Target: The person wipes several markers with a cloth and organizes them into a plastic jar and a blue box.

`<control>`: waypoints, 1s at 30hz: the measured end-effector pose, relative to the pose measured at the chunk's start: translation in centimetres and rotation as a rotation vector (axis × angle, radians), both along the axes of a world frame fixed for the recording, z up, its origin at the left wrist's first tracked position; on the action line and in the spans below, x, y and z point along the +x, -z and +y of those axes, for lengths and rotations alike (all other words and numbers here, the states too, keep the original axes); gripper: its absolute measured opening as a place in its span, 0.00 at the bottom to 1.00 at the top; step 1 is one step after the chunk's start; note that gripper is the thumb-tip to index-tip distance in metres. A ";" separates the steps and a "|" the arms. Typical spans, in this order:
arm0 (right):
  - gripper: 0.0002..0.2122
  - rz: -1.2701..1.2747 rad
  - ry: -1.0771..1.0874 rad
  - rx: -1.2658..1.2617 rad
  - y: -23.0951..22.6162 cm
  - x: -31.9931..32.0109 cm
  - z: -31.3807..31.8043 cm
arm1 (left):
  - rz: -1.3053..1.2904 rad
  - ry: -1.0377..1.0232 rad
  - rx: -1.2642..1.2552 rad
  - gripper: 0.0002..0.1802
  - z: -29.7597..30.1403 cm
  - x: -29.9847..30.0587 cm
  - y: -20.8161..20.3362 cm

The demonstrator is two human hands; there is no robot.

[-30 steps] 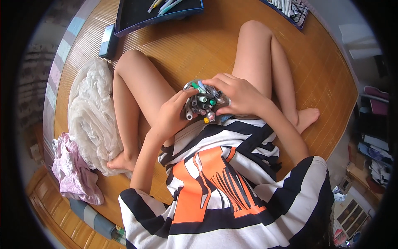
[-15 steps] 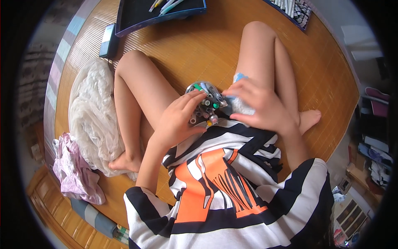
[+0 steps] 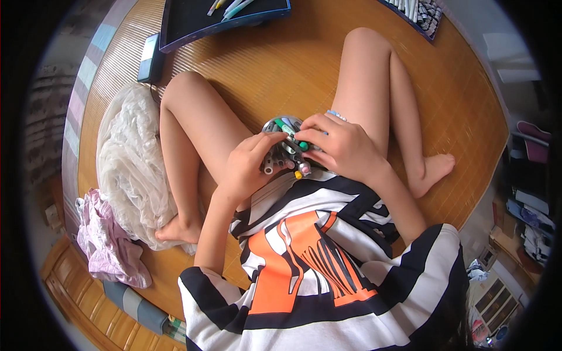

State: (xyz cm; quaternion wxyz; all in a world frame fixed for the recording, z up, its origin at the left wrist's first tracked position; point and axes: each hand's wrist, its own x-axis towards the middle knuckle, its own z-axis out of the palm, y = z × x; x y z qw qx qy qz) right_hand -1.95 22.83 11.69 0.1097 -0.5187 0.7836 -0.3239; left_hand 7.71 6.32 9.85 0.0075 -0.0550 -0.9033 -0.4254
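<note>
Head view shows a bundle of pens (image 3: 285,126) just toward twelve o'clock from the picture's middle, over the lap between the thighs, seemingly in a clear, round-rimmed holder. The left hand (image 3: 246,167) wraps it from about eight o'clock, grasping pens between curled fingers and thumb. The right hand (image 3: 346,149) comes from three o'clock, thumb and fingers drawn together around a green cap (image 3: 304,146); whether they pinch it or merely touch, I cannot tell.

For good handling, I judge that the left palm should brace the crowded bundle, since the barrels lean against one another and their ends stand uneven. The right fingertips do best working on one barrel at a time, along its length, with light pressure so that neighbours are not dragged askew. The yellow end (image 3: 298,175) at about five o'clock on the bundle juts out and deserves care.

As for writing, the shirt's orange print (image 3: 269,281), near six o'clock, carries dark, letter-like strokes. The slim dark device (image 3: 148,58) at ten o'clock shows no marking I can make out. On the pens, any labels are too small to read or hidden by fingers.
</note>
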 end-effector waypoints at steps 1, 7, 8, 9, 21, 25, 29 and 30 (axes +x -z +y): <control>0.11 -0.003 -0.002 -0.002 0.1 -0.2 -0.1 | -0.003 -0.002 -0.002 0.27 0.0 -0.1 0.0; 0.12 -0.051 0.040 -0.054 0.4 -1.0 -0.7 | -0.008 -0.041 0.013 0.26 -0.2 -0.4 0.2; 0.12 -0.054 0.041 -0.053 0.4 -1.1 -0.8 | 0.004 -0.033 0.011 0.26 -0.3 -0.4 0.3; 0.11 -0.055 0.042 -0.056 0.4 -1.1 -0.8 | 0.017 -0.024 0.008 0.26 -0.3 -0.4 0.5; 0.11 -0.239 0.151 -0.166 1.8 -0.9 -0.6 | 0.163 0.002 0.011 0.24 1.0 -1.2 0.5; 0.11 -0.256 0.180 -0.168 1.9 -1.1 -0.7 | 0.184 -0.004 0.040 0.22 1.4 -1.5 0.8; 0.13 -0.313 0.152 -0.161 1.9 -0.9 -0.7 | 0.115 0.047 0.064 0.20 1.3 -1.0 1.1; 0.13 -0.330 0.147 -0.134 1.8 -0.9 -0.6 | 0.073 0.064 0.064 0.19 1.3 -0.9 0.9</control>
